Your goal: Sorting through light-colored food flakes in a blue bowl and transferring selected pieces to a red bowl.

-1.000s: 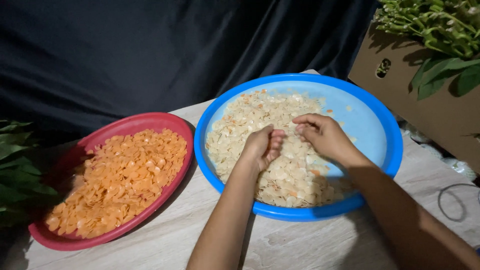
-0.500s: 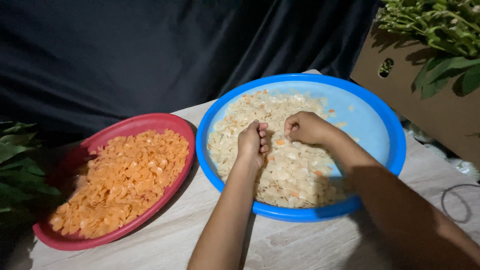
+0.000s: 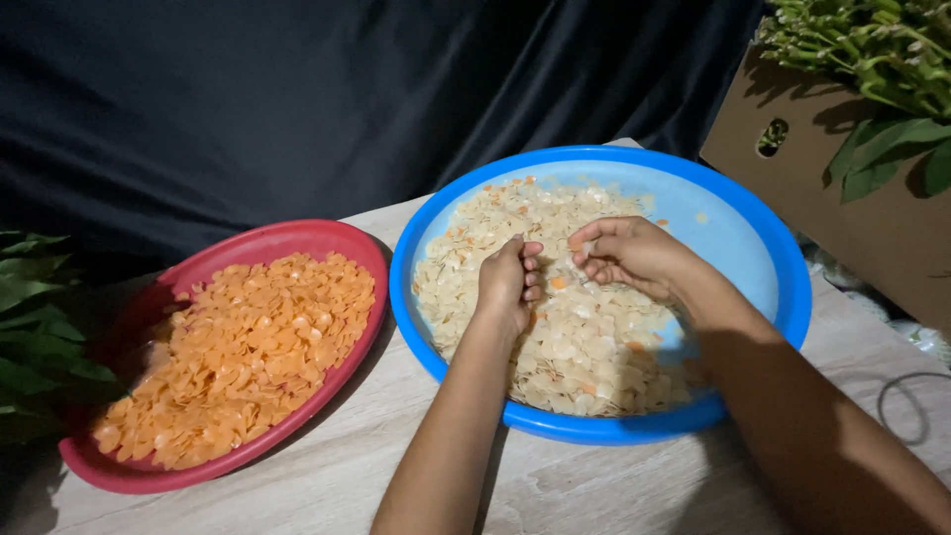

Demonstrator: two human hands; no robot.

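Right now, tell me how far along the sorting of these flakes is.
Done: the red tray holds a broad heap of orange flakes. In hand: the left hand and right hand pick through the pale flakes in the blue basin. Left: a few orange pieces are scattered among them.

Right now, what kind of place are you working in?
Probably a home table set up for sorting: a wooden table holds a red tray of orange chips and a blue basin of pale ones, with a dark cloth hung behind.
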